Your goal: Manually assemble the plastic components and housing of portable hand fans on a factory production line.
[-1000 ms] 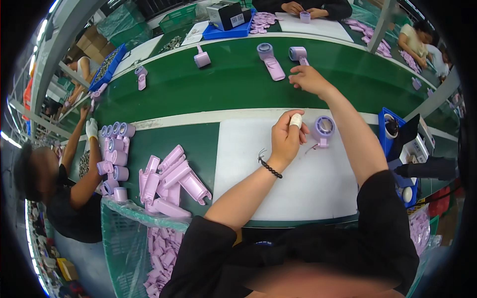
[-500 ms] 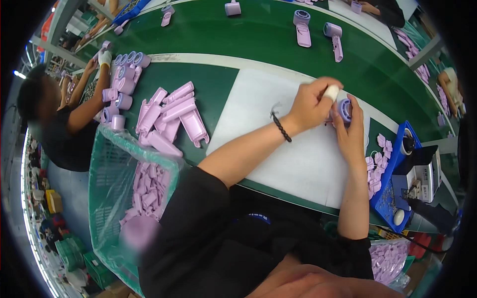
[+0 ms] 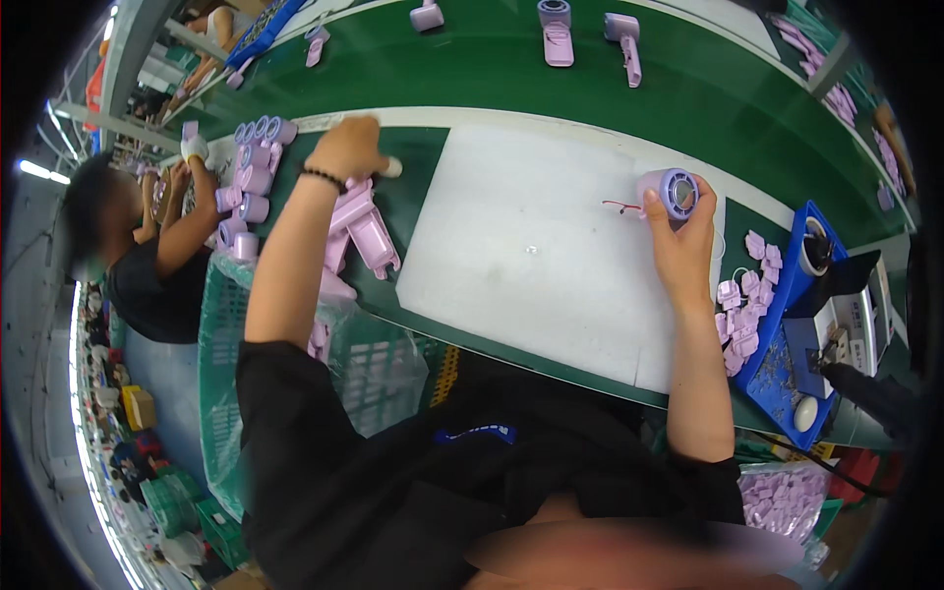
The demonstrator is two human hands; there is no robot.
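My right hand (image 3: pixel 685 241) grips a lilac round fan head (image 3: pixel 678 193) above the right part of a white mat (image 3: pixel 531 265). The ring-shaped vent of the fan head is turned up and to the right, and thin red wires (image 3: pixel 621 206) stick out on its left. At the left, my left hand (image 3: pixel 344 149) hangs over a pile of pink handle shells (image 3: pixel 369 236). A white cover sits on the tip of its thumb, which points right. The other fingers curl down out of sight, so whether they hold a shell is hidden.
Several lilac fan heads (image 3: pixel 258 177) stand left of the pile, near a co-worker (image 3: pixel 147 246). A green lined basket (image 3: pixel 221 393) is below. Small pink parts (image 3: pixel 744 315) and a blue tray (image 3: pixel 772 364) lie at right. Fan parts sit on the green belt (image 3: pixel 482 69).
My left hand has left the fan head and swung left to the pile of shells. My right hand keeps the fan head, whose red wires now show. The whole view has shifted slightly.
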